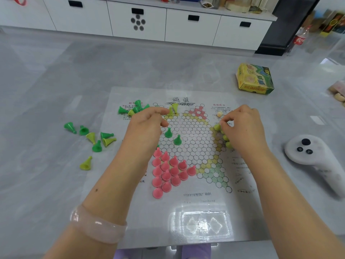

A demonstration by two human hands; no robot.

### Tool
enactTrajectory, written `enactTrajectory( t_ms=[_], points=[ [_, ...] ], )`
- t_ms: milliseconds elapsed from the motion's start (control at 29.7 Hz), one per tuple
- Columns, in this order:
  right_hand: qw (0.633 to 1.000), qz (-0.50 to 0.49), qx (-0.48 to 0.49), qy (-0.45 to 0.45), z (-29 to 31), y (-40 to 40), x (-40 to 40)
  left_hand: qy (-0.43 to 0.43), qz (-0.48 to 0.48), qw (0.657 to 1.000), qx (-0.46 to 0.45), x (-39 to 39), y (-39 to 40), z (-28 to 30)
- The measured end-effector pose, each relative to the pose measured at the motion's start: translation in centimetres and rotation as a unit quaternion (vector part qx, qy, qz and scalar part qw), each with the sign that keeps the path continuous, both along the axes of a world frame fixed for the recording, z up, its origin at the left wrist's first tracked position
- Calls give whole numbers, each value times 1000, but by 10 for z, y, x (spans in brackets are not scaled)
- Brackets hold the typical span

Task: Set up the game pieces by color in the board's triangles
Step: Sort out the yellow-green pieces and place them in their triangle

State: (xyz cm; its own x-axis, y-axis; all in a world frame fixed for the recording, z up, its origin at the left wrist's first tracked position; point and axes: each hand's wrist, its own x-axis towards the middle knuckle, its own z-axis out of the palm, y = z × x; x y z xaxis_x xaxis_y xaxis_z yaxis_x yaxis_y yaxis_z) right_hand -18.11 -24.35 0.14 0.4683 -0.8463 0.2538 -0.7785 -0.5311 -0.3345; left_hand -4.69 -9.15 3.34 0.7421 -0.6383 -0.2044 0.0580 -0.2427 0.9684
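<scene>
Head view, over the paper board [186,212] on the grey table: left hand [147,126] above the board's left part, fingers curled and pinching a yellow-green piece [170,111] near the top-left triangle. Right hand [240,126] at the board's right triangle, fingertips pressed together on one of the yellow-green pieces [217,127] standing there. Pink pieces [168,172] filling the lower-left triangle, two dark green pieces [172,136] upright left of the board's centre, loose green and yellow-green pieces [93,139] lying left of the board, yellow box [254,79] beyond its top-right corner, white controller [308,152] to its right.
</scene>
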Motion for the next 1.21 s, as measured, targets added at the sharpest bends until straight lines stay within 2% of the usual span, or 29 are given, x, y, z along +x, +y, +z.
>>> enactTrajectory(
  t_ms=[1211],
  points=[
    [1000, 7, 23, 14, -9, -1, 1, -3, 9, 1000, -13, 6, 1, -3]
  ],
)
